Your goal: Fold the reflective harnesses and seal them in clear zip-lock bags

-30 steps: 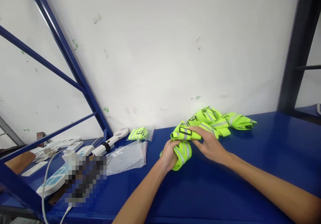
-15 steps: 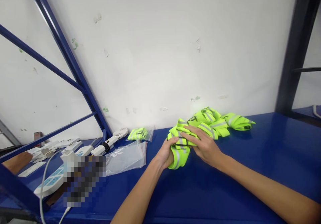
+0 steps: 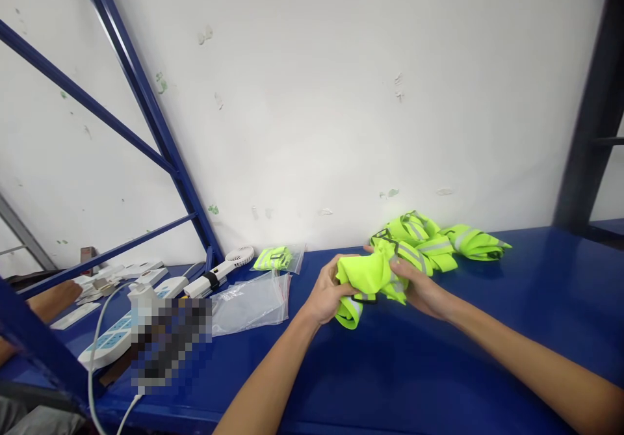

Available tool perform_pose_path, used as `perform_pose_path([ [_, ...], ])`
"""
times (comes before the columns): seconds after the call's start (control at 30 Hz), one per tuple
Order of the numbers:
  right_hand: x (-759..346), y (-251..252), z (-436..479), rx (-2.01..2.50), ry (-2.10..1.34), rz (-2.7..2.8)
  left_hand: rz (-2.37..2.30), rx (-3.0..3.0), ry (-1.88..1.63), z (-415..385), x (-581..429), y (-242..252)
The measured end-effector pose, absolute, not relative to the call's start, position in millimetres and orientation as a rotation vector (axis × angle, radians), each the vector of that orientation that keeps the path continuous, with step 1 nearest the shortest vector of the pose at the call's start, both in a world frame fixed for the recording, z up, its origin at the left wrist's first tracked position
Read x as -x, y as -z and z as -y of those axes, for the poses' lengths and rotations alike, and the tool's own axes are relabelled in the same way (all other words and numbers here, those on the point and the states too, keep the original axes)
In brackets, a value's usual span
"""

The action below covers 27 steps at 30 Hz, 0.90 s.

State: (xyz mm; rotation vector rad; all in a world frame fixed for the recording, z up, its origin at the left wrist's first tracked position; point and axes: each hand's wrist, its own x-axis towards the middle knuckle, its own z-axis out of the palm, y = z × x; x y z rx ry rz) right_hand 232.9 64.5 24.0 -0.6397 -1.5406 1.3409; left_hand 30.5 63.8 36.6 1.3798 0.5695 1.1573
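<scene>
A bunched neon-yellow reflective strap (image 3: 366, 274) with grey bands is held between both hands above the blue table. My left hand (image 3: 326, 292) grips its left side, thumb across the front and fingers behind. On the right side, my right hand (image 3: 423, 287) pinches the fabric with the thumb in front; its other fingers are mostly hidden. A loop of the strap hangs below my left hand, and a dark buckle shows at its lower edge. Just behind lie more loose reflective straps (image 3: 414, 230) and a gathered yellow bundle (image 3: 475, 243).
Left of my hands lie clear plastic bags (image 3: 253, 303), a bagged yellow strap (image 3: 273, 259) and a white handheld fan (image 3: 219, 272). A power strip (image 3: 114, 341) with cables sits by the blue rack post (image 3: 160, 129). Another person's hand (image 3: 56, 300) is at far left.
The strap bundle has been turned over, so plain yellow fabric now faces me. My right hand has shifted from the top to the bundle's right side. The view has moved slightly.
</scene>
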Motion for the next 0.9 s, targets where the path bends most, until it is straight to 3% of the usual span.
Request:
perform_pose_path([
  [0.1, -227, -26, -58, 0.630, -1.518, 1.388, -0.617, -1.405, -1.170, -64, -29, -38],
  [0.23, -221, -27, -53, 0.688, -1.463, 1.363, -0.714, -1.465, -1.163, -69, -24, -33],
  [0.43, -225, -33, -59, 0.866, -0.950, 1.486, -0.813, -1.554, -1.164, -72, -23, -22],
  [0.7, -237, -32, -72, 1.050, -0.471, 1.355, -0.629, -1.304, -0.745, -58, -51, -22],
  [0.9, -235, -15, -78, 0.899, -0.166, 1.611, -0.724, -1.204, -0.865, -56, -53, -23],
])
